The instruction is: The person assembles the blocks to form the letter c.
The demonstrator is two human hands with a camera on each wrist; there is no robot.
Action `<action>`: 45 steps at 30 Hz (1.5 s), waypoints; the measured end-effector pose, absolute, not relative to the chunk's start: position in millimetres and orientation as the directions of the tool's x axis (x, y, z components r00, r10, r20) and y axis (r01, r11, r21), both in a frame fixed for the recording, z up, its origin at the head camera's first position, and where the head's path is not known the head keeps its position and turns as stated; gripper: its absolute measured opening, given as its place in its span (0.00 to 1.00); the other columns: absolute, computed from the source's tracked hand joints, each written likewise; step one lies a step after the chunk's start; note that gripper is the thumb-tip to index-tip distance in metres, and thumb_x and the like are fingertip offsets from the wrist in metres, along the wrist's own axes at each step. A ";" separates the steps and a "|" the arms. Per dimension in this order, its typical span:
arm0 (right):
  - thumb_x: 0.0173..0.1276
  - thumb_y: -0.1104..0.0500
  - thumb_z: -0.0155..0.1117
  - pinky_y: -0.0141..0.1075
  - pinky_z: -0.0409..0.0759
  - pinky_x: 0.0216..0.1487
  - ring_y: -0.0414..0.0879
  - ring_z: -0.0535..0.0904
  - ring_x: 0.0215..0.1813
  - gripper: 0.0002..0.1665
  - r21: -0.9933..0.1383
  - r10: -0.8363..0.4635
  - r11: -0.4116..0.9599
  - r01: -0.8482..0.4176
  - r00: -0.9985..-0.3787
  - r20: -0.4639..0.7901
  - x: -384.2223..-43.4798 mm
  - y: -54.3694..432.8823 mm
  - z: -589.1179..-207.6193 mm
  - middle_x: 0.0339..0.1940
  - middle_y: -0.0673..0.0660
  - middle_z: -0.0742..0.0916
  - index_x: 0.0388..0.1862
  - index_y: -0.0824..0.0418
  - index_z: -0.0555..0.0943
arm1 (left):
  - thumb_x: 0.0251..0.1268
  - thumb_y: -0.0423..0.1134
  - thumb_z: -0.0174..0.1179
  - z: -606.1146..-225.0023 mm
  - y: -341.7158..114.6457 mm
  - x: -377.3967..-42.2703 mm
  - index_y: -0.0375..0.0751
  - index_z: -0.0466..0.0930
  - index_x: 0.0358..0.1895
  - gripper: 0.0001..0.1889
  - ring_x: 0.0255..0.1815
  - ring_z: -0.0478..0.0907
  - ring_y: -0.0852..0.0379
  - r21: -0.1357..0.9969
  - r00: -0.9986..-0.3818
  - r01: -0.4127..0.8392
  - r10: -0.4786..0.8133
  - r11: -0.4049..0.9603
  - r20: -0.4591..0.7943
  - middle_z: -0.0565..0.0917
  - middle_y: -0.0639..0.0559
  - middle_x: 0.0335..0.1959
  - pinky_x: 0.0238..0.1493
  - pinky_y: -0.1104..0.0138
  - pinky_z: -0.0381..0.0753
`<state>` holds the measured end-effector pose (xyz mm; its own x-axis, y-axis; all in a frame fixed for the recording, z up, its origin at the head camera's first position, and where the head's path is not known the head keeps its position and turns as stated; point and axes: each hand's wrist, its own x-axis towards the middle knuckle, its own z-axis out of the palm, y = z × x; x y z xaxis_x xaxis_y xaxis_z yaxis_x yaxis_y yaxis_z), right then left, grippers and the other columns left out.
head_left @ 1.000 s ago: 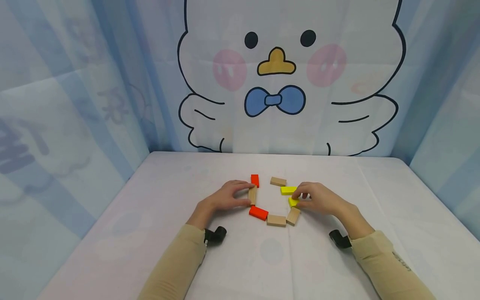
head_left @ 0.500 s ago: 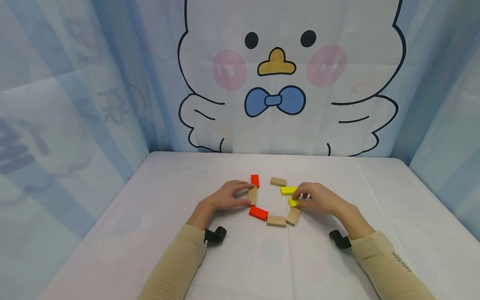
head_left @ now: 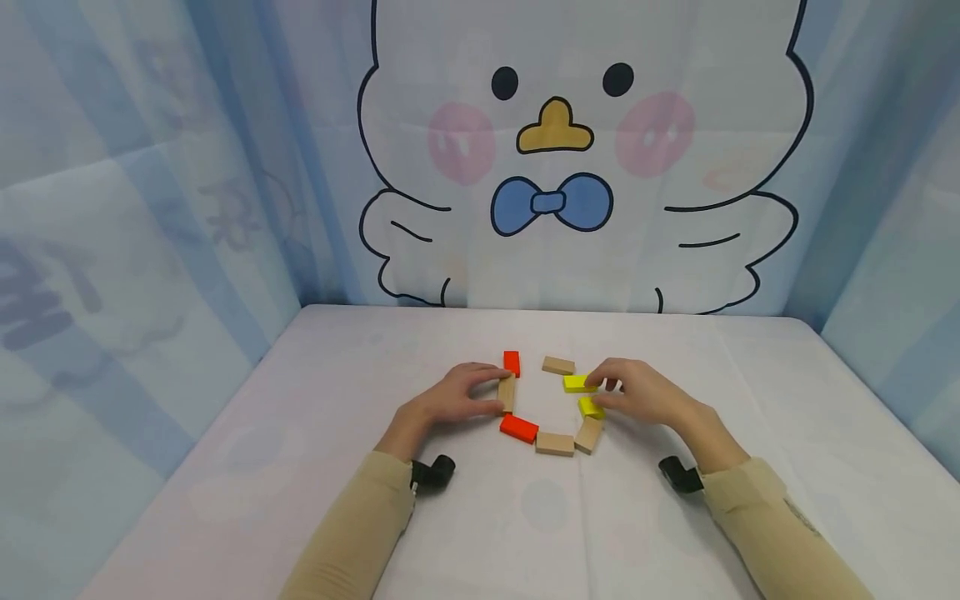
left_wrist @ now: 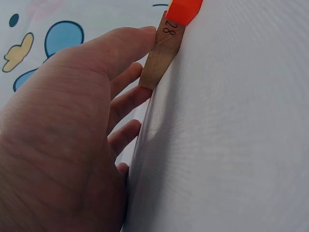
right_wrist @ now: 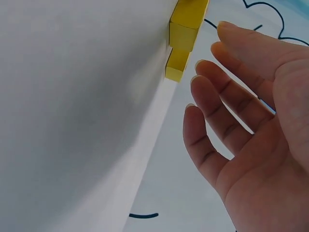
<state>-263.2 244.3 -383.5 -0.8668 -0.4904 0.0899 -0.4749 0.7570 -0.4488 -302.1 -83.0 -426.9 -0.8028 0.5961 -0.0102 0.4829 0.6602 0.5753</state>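
My left hand (head_left: 450, 395) pinches a plain wooden block (head_left: 507, 393) on the left side of a ring of blocks. In the left wrist view, the thumb is on one end of this wooden block (left_wrist: 161, 55), marked 28, and fingers are on the other. A red block (head_left: 512, 363) stands past its far end, and another red block (head_left: 519, 428) at its near end. On the ring's right side my right hand (head_left: 648, 396) hovers beside two yellow blocks, a nearer one (head_left: 590, 407) and a farther one (head_left: 576, 383). Its fingers are loosely bent, clear of both in the right wrist view.
More wooden blocks lie at the ring's front (head_left: 554, 444), front right (head_left: 588, 435) and back (head_left: 558, 365). They rest on a white tablecloth (head_left: 480, 533). Behind hangs a curtain (head_left: 555, 275) with a cartoon bird.
My right hand has let go of the nearer yellow block, its fingers and thumb spreading and shifting slightly away. The left hand stays on its wooden block.
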 end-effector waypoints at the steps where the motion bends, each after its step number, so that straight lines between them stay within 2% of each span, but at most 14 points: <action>1: 0.67 0.62 0.71 0.41 0.79 0.43 0.48 0.76 0.43 0.14 -0.447 -0.492 0.756 -0.478 -0.866 0.093 -265.2 243.6 -383.1 0.46 0.53 0.86 0.51 0.63 0.85 | 0.69 0.55 0.63 -426.4 -82.6 -301.9 0.55 0.70 0.74 0.32 0.76 0.57 0.48 0.572 -0.804 0.482 0.594 0.663 -0.011 0.68 0.51 0.74 0.74 0.48 0.57; 10: 0.68 0.62 0.70 0.46 0.80 0.49 0.53 0.78 0.48 0.16 -0.422 -0.533 0.733 -0.534 -0.836 0.132 -286.5 223.7 -372.6 0.49 0.57 0.86 0.54 0.65 0.84 | 0.69 0.55 0.63 -425.4 -80.6 -301.3 0.55 0.71 0.74 0.31 0.76 0.57 0.47 0.573 -0.801 0.485 0.599 0.661 -0.013 0.68 0.51 0.74 0.74 0.49 0.57; 16: 0.69 0.62 0.70 0.46 0.81 0.51 0.54 0.77 0.50 0.18 -0.447 -0.535 0.719 -0.533 -0.834 0.134 -303.8 205.2 -362.7 0.52 0.60 0.85 0.56 0.66 0.83 | 0.68 0.58 0.62 -426.0 -80.0 -300.5 0.57 0.70 0.74 0.33 0.76 0.57 0.47 0.579 -0.814 0.457 0.580 0.675 -0.034 0.67 0.51 0.75 0.73 0.47 0.59; 20: 0.69 0.62 0.69 0.45 0.80 0.53 0.54 0.76 0.52 0.19 -0.471 -0.533 0.715 -0.517 -0.839 0.113 -313.1 195.9 -358.6 0.54 0.61 0.85 0.58 0.65 0.82 | 0.68 0.59 0.62 -427.6 -79.6 -301.4 0.59 0.70 0.74 0.32 0.76 0.57 0.48 0.576 -0.816 0.452 0.577 0.681 -0.043 0.68 0.53 0.74 0.73 0.47 0.59; 35: 0.71 0.62 0.68 0.49 0.78 0.60 0.61 0.75 0.61 0.23 -0.520 -0.546 0.711 -0.473 -0.838 0.016 -339.0 173.0 -359.3 0.62 0.63 0.82 0.64 0.63 0.80 | 0.68 0.56 0.63 -428.9 -83.0 -300.9 0.54 0.72 0.73 0.32 0.75 0.58 0.46 0.593 -0.815 0.452 0.579 0.666 -0.030 0.70 0.50 0.73 0.73 0.46 0.59; 45: 0.72 0.64 0.66 0.53 0.75 0.63 0.61 0.73 0.63 0.22 -0.531 -0.542 0.717 -0.452 -0.840 -0.017 -345.6 162.3 -363.9 0.64 0.61 0.80 0.64 0.60 0.80 | 0.68 0.57 0.63 -425.0 -83.9 -300.7 0.58 0.71 0.74 0.32 0.76 0.57 0.47 0.592 -0.825 0.434 0.564 0.679 -0.042 0.68 0.51 0.74 0.73 0.45 0.59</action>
